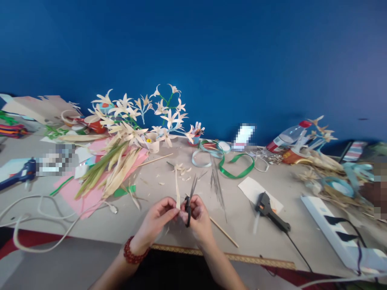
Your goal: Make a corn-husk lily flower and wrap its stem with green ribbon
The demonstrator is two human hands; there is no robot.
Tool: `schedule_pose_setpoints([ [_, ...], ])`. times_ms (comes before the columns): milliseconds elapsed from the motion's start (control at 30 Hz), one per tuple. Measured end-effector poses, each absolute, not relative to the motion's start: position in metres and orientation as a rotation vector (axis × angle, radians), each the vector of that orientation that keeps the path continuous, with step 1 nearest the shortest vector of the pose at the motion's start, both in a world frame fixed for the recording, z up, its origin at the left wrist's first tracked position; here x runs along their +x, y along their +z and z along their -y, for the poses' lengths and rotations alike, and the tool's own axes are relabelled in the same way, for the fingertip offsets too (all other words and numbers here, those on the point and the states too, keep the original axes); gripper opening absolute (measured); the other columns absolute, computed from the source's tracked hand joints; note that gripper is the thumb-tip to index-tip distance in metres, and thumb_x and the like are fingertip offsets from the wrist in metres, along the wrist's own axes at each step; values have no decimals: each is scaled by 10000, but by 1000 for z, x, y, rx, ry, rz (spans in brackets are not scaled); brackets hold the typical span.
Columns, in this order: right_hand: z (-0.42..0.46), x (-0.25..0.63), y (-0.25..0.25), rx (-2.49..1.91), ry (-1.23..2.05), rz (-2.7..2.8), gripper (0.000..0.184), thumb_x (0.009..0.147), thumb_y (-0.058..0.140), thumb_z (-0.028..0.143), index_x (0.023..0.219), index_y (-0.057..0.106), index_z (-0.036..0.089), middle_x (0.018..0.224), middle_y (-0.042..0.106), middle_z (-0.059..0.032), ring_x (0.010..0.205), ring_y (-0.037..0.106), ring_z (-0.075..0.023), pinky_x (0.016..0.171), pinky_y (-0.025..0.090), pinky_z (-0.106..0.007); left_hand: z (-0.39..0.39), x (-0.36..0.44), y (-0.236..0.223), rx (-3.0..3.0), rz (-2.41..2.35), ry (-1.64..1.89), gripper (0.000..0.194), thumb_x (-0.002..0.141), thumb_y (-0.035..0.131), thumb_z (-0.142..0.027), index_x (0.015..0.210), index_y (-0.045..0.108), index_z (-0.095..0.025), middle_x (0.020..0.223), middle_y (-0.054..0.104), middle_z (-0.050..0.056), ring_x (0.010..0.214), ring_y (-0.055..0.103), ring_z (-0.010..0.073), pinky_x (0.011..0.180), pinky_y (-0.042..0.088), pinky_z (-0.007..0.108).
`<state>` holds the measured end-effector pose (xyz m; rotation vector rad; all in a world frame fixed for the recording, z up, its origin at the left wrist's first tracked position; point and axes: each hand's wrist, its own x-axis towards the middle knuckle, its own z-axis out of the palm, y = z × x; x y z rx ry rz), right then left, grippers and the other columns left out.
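Note:
My left hand [157, 217], with a red bead bracelet at its wrist, pinches the lower end of a narrow cream strip that looks like dried corn husk [177, 189]. Black-handled scissors [188, 211] are gripped in my right hand [199, 219], their blades pointing away from me. The fingertips of both hands nearly meet at the strip's lower end. Just beyond the strip lie small cream petal pieces [183, 168] on the table. Thin dark wires [216, 181] lie to the right of the scissors, and a wooden stick [225, 233] runs close by my right wrist.
Cream husk flowers [171, 119] stand at the back. Green and pale husks [104, 167] lie on pink paper [84, 205] at left. Rightward are green ribbon [237, 175], a black glue gun [267, 209] and a power strip [320, 221]. A ruler [242, 257] lies along the front edge.

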<state>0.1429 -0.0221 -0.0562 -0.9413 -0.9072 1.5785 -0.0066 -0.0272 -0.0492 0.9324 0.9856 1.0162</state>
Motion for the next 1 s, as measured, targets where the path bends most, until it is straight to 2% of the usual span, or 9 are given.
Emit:
schedule_pose_setpoints([
  [300, 18, 149, -54, -960, 1521, 998, 378, 695, 784, 305, 816, 433, 230, 727, 589, 46, 599, 501, -100, 542, 368, -197, 28, -7, -48, 876, -880, 1036, 129, 874, 616, -272, 803, 605, -164, 738, 588, 9, 696, 530, 134, 706, 405, 260],
  [400, 12, 160, -57, -1114, 1472, 1154, 342, 708, 760, 348, 804, 457, 223, 707, 582, 37, 576, 490, -110, 534, 355, -211, 27, -11, -43, 858, -833, 1086, 139, 884, 599, -272, 798, 600, -163, 737, 577, 13, 683, 528, 135, 696, 405, 268],
  [500, 12, 168, -61, -1452, 1197, 1547, 227, 757, 704, 334, 763, 514, 210, 645, 564, 30, 552, 479, -127, 533, 323, -231, 24, -18, -40, 933, -881, 1220, 132, 897, 583, -254, 798, 597, -168, 773, 591, 18, 707, 530, 132, 720, 409, 267],
  [600, 18, 166, -61, -1682, 805, 1913, 132, 751, 690, 250, 842, 603, 210, 772, 648, -17, 714, 578, -191, 627, 360, -263, 20, -23, -40, 993, -937, 1268, 86, 903, 580, -237, 846, 603, -177, 837, 622, 18, 702, 542, 119, 718, 418, 258],
  [700, 23, 156, -58, -1730, 616, 2117, 215, 755, 689, 244, 960, 628, 222, 936, 681, -44, 856, 618, -234, 692, 383, -285, 18, -25, -41, 1002, -954, 1247, 76, 908, 577, -239, 863, 595, -180, 833, 637, 10, 676, 552, 106, 698, 428, 249],
  [833, 22, 147, -55, -1815, 520, 2261, 251, 742, 710, 305, 961, 616, 225, 1067, 643, -62, 815, 635, -230, 624, 359, -281, 18, -24, -41, 1025, -995, 1232, 79, 913, 574, -238, 863, 582, -178, 807, 634, -3, 645, 563, 92, 676, 436, 238],
  [1000, 18, 154, -57, -1818, 671, 2264, 352, 693, 757, 339, 982, 588, 230, 962, 655, -26, 706, 630, -190, 580, 324, -262, 21, -16, -40, 999, -923, 1165, 123, 948, 504, -260, 856, 530, -184, 771, 617, -14, 522, 568, 88, 552, 430, 243],
])
